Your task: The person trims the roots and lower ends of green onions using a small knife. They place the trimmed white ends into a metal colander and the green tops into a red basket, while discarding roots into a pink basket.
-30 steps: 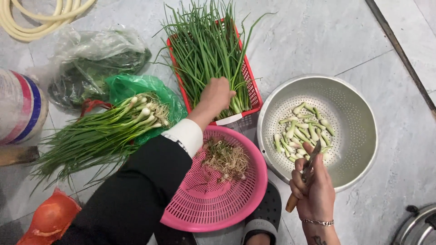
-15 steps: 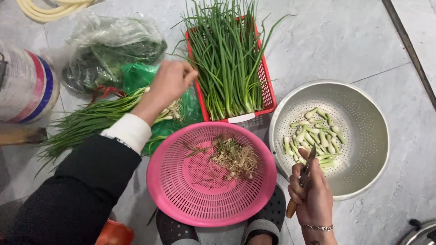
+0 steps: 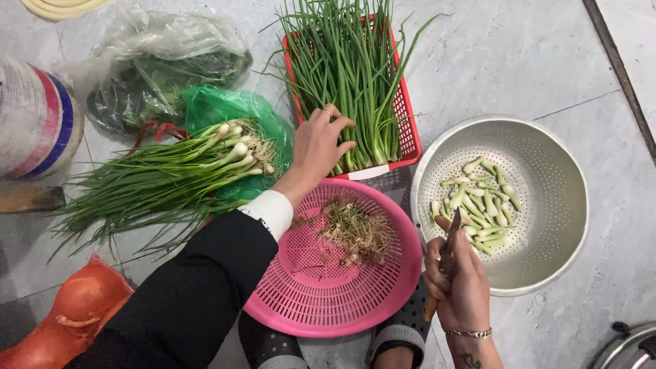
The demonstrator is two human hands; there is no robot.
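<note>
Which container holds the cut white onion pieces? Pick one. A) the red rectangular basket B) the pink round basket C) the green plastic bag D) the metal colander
D: the cut white pieces lie in the metal colander, just above the right hand holding a knife; the pink basket holds only root trimmings.

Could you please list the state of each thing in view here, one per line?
Left hand: reaching into the red basket, fingers on the onions.
Right hand: closed around a knife.
Red basket: full of green onions.
Pink colander: holds trimmed roots.
Metal colander: holds cut white pieces.
Green bag: open, an untrimmed bunch lying on it.
</note>
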